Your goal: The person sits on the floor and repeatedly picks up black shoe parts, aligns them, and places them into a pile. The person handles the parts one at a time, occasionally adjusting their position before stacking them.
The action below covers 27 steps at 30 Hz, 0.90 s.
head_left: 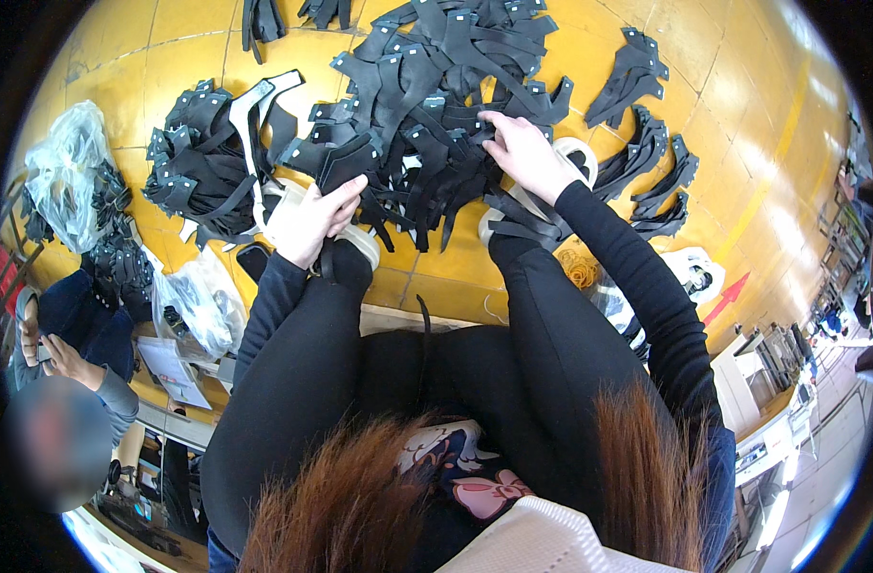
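Observation:
A large heap of black strap-shaped cut pieces (427, 76), many with small pale tags, lies on the yellow floor before my feet. My left hand (308, 222) is closed at the lower left of this heap, its fingers on a small stack of black cut pieces (349, 160). On the heap's right side is my right hand (530, 158), with thumb and index finger closing around the edge of a black cut piece (470, 119). How many pieces each hand holds is hidden. My light shoes (365, 246) stand close below the heap.
Another black pile (202, 181) with white-backed strips lies left, near a phone (253, 260). Smaller bundles (637, 158) lie right, above yellow rubber bands (578, 269). Clear plastic bags (69, 177) are at far left. A person's hands (64, 358) show at lower left.

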### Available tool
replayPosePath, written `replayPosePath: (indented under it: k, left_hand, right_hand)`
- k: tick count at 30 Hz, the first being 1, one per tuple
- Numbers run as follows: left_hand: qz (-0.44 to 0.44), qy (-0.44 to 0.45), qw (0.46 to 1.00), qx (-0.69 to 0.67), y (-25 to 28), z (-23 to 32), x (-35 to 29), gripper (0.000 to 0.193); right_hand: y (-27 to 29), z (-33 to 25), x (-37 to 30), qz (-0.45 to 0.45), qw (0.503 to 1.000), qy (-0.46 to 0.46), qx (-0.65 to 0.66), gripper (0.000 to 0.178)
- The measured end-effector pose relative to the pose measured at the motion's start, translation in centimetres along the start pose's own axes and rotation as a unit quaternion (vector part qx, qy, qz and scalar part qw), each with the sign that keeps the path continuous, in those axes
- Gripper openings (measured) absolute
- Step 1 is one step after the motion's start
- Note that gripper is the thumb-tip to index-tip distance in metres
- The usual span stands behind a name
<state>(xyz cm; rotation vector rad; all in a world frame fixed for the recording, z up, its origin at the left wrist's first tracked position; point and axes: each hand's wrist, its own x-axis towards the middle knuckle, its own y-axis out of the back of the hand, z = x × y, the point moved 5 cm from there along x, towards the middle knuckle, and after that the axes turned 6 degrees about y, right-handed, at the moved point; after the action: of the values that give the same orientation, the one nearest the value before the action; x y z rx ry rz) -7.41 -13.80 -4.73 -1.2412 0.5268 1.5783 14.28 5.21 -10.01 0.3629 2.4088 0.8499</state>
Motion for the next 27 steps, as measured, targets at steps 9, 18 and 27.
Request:
replayPosePath:
  k: [9, 18, 27]
  left_hand:
    - [-0.004, 0.0, 1.0, 0.0, -0.1, -0.2, 0.2, 0.042]
    - [0.001, 0.009, 1.0, -0.015, -0.1, 0.0, 0.0, 0.043]
    - [0.005, -0.008, 1.0, -0.018, -0.2, 0.4, -0.3, 0.031]
  right_hand:
    - [0.4, 0.4, 2.0, 0.057, 0.994, -0.042, 0.077, 0.031]
    - [2.5, 2.0, 2.0, 0.196, 0.956, -0.053, 0.213, 0.015]
    - [7.3, 2.2, 2.3, 0.135, 0.931, -0.117, 0.318, 0.022]
